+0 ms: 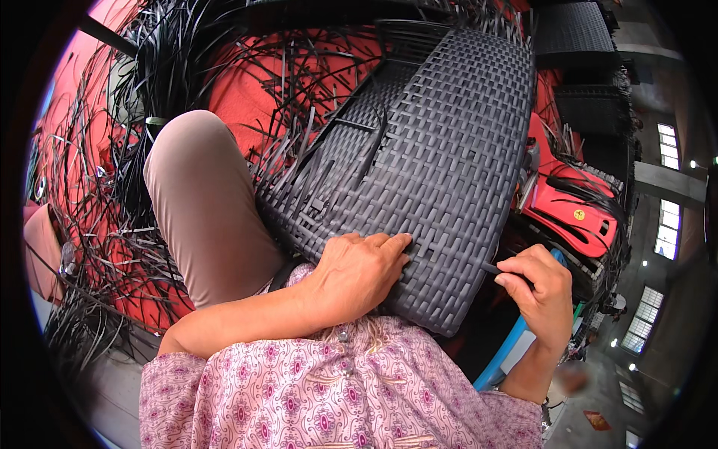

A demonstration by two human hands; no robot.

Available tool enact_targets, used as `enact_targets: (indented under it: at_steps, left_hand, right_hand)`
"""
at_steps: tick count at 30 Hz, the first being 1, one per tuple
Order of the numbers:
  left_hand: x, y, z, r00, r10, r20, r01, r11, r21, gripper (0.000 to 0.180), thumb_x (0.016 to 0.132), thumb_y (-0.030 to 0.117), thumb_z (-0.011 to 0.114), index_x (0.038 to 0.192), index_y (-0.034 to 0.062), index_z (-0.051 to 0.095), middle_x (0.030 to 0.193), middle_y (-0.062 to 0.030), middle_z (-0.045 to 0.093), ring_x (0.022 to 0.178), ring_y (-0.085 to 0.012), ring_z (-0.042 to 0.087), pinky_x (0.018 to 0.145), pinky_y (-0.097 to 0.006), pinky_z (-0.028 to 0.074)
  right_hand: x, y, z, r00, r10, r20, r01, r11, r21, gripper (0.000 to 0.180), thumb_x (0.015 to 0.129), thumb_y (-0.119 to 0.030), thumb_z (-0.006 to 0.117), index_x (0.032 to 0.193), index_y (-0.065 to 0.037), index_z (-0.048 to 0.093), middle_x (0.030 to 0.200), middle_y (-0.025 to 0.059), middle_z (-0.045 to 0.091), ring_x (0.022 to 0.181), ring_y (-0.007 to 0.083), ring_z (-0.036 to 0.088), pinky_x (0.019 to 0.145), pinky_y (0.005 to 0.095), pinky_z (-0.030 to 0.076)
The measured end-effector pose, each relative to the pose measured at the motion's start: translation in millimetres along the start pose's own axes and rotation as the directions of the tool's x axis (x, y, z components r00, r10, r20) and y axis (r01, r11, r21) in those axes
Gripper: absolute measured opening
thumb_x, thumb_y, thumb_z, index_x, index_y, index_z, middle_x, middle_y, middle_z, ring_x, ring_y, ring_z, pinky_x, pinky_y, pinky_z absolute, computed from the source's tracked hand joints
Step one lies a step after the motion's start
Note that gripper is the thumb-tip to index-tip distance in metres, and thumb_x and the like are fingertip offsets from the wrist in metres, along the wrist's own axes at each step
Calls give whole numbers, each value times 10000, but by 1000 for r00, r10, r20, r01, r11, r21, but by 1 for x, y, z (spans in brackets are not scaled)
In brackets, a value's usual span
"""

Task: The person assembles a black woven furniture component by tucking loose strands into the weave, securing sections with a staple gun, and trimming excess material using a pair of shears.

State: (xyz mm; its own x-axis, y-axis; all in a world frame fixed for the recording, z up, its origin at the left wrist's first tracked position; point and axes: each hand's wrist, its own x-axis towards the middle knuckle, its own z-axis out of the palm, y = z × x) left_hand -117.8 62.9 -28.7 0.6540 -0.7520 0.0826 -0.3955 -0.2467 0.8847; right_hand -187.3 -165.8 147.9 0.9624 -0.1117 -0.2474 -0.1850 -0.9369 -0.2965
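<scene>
Woven panel (458, 153) at lap, R of bent knee (200, 187).
L hand (364, 273) on near end, fingers half-curled, can't tell if gripping; R hand (540, 288) pinching blk strip (489, 267) at R edge; loose strips (161, 63) over red sheet (233, 93); bg windows (667, 228) far R.

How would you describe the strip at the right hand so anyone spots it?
Find the large dark-grey woven panel across the middle. Follow its right edge down to the right hand, which pinches a narrow dark strip. Only a short stretch shows, bridging panel and hand, unlike the loose strips heaped on the left.
</scene>
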Motion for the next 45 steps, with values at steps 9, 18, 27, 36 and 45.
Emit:
enact_targets:
  at_steps: [9,18,27,36,45]
  left_hand:
    - [2,-2,2,996,86,8,-86,984,155,311,964,231,679,1202,32,685,839,-116,688,698,-295,682,664,-407,544]
    - [-2,-12,-4,990,90,-109,-91,996,-6,241,950,177,693,1152,46,710,852,-125,685,724,-321,686,676,-420,557]
    - [-1,-15,-16,993,9,-118,-3,999,51,235,935,117,681,1163,75,722,851,-114,680,701,-333,665,637,-439,550]
    - [-9,-13,-5,993,110,-41,-100,974,202,325,926,152,686,1230,37,677,791,-64,626,678,-251,648,657,-389,512]
    - [-13,-13,3,997,79,-13,-75,974,212,367,932,159,684,1270,23,646,811,-83,645,677,-250,649,645,-387,512]
  right_hand:
    - [8,3,3,999,-2,32,0,996,86,200,751,-34,838,928,-20,747,823,98,660,718,261,651,625,358,495]
    - [10,-5,13,999,-33,2,33,999,12,177,756,-34,833,913,-28,751,814,88,664,720,249,656,630,357,504]
    - [1,-8,2,995,-54,-80,42,989,-140,213,705,-39,851,882,-27,732,823,92,645,726,265,652,617,372,500]
    - [4,-4,9,995,-70,-74,66,996,-54,225,700,-27,853,896,-24,744,835,95,653,729,264,652,621,366,503]
    - [0,-9,4,993,-34,-113,22,994,-104,208,701,-13,840,875,-21,726,818,100,642,712,271,643,609,374,495]
